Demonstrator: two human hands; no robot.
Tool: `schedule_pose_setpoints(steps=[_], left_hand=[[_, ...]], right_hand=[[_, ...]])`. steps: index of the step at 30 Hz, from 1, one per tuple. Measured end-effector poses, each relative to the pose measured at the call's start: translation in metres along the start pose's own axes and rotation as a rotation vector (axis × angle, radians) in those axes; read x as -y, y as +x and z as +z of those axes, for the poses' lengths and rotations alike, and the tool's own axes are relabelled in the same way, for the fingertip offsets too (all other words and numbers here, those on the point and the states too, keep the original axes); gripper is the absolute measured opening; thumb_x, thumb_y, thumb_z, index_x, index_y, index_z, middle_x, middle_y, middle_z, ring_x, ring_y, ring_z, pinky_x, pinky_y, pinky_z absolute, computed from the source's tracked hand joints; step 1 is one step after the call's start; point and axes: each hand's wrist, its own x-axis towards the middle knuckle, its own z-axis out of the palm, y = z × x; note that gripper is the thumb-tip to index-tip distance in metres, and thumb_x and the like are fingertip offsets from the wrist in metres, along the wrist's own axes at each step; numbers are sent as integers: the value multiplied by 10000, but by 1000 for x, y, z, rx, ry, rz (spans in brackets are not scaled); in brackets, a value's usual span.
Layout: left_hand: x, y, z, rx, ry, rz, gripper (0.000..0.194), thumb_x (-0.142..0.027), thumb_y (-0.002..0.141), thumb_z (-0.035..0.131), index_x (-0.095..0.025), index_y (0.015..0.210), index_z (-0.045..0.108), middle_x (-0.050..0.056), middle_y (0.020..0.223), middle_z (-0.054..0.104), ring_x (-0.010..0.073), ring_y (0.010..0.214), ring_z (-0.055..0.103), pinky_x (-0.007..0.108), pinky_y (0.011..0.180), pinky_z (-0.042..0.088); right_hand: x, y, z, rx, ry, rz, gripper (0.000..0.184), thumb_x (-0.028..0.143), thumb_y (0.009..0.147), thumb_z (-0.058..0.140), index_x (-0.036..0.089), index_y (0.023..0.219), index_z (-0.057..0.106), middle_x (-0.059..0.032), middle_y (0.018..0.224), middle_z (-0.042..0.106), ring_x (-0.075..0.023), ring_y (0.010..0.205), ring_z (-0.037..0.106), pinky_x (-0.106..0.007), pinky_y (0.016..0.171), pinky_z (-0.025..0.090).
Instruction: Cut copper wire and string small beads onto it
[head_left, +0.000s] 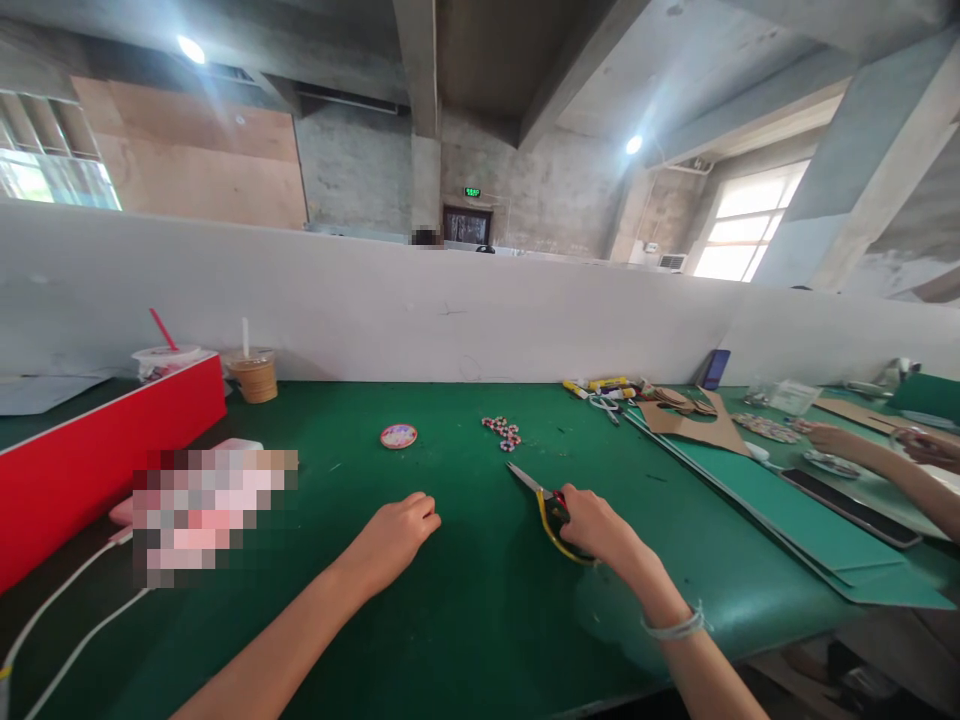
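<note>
My right hand [596,525] grips a pair of scissors [531,482] by the handles, which are yellow, black and red. The blades point away to the upper left, just above the table. My left hand [409,530] is closed, its fingers curled together over the green table [457,620]; whatever may be pinched in it is hidden. Beyond the blade tips lies a beaded piece [504,432] of small pink, white and dark bits. A round, pink-rimmed disc [398,436] with a pale patterned face lies farther out, above my left hand.
A white partition [360,310] runs along the back. At left stand a red panel [150,430], a drink cup [255,376] and a blurred pink item with white cables. Green boards [757,500], cut cardboard [701,420] and a phone [847,507] lie right, beside another person's hands [832,440].
</note>
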Motion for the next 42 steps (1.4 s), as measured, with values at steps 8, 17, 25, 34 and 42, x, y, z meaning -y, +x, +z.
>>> schedule_pose_setpoints(steps=[8,17,25,34,42], left_hand=[[0,-3,-1,6,-12,22,266,-47,858,377,-165,817,612,56,757,558,190,776,545,268,619,433],[-7,2,-7,97,85,42,251,-6,834,413,-162,829,610,64,814,588,211,839,554,275,612,420],[-7,2,-5,90,88,41,273,-40,865,387,-169,904,624,55,830,600,209,827,556,281,611,424],[-4,1,0,93,96,39,253,-69,880,397,-182,943,615,41,865,603,201,853,560,278,630,433],[-6,2,-3,92,109,31,202,-66,873,431,-168,796,588,35,803,561,193,814,542,269,591,402]], right_hand=[[-1,5,-3,-136,933,35,368,328,693,665,192,994,501,34,621,554,-124,509,497,-227,488,324],[113,20,-11,360,1948,-291,309,276,670,715,196,795,444,116,498,383,-21,345,298,-162,358,178],[154,40,35,320,1924,-179,374,263,599,734,160,880,511,133,425,380,-29,294,314,-162,313,165],[155,34,41,236,1839,-198,372,193,596,606,170,955,511,149,394,345,-26,266,258,-147,281,161],[114,41,35,189,1835,-129,481,173,593,561,166,1071,508,151,394,327,-37,244,267,-161,288,140]])
